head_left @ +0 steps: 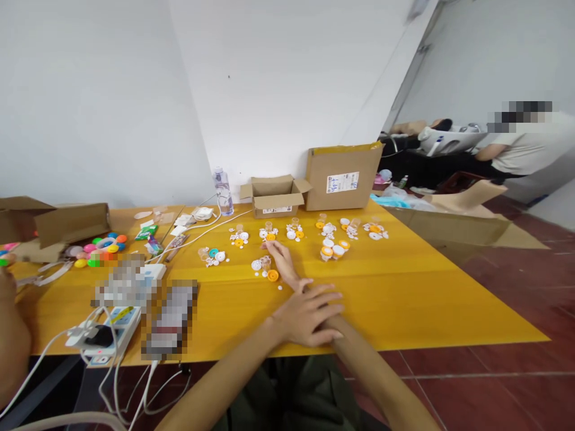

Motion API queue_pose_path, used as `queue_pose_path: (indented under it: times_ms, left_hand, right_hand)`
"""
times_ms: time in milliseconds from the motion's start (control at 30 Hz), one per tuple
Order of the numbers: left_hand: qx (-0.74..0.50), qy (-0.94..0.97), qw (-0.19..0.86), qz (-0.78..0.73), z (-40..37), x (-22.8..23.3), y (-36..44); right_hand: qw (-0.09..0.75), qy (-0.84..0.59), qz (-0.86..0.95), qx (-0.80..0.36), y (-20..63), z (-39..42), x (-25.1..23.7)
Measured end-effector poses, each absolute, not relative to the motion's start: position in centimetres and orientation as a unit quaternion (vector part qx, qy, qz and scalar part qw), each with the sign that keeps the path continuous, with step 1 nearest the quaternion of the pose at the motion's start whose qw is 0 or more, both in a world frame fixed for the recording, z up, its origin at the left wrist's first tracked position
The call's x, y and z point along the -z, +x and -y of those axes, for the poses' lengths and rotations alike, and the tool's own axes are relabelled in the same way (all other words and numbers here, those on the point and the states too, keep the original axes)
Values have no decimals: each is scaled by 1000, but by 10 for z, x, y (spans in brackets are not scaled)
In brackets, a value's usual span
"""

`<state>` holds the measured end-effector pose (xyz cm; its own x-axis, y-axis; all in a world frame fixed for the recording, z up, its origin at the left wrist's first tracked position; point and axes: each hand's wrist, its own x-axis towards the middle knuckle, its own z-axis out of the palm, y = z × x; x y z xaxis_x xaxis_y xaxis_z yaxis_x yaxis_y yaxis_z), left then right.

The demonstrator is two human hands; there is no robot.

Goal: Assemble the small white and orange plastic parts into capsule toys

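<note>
My left hand (309, 314) lies across my right wrist with its fingers spread, holding nothing. Beneath it my right arm reaches forward, and my right hand (283, 263) rests on its side on the table, fingers stretched out. Its fingertips are close to an orange round part (270, 237); whether they touch it I cannot tell. Just left of that hand are a clear plastic cup (266, 263), a white disc (256, 264) and an orange ring (273, 275). To its right stands a cluster of orange-and-white capped pieces (335, 249).
Similar small part groups (294, 230) line the yellow table (404, 299). Behind them stand an open carton (276, 197), a large box (344, 179) and a bottle (223, 191). Left are a phone (171, 320), power strip (114, 329), cables and colourful balls (108, 245). Another person's arm (13, 341) shows far left.
</note>
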<state>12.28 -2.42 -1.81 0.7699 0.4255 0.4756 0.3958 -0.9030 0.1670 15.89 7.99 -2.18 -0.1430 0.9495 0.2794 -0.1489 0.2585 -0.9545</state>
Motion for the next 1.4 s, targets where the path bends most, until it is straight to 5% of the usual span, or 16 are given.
queue_pose_path:
  times_ms: [167,500,733,1000,1400]
  left_hand:
    - [-298,877,48,-374,21,12,115]
    - [-277,936,79,-200,79,16,180]
    - [-366,830,99,-410,42,20,157]
    - [-465,807,168,-322,119,52,210]
    - [-414,775,205,-432,76,21,187]
  right_hand:
    - [565,-351,554,-501,154,-90,22]
    - [596,-346,490,-534,150,-99,21]
    - [613,-324,437,-573,152,-103,24]
    - [647,-293,297,-638,155,-109,29]
    - [685,-195,136,-689,174,-117,43]
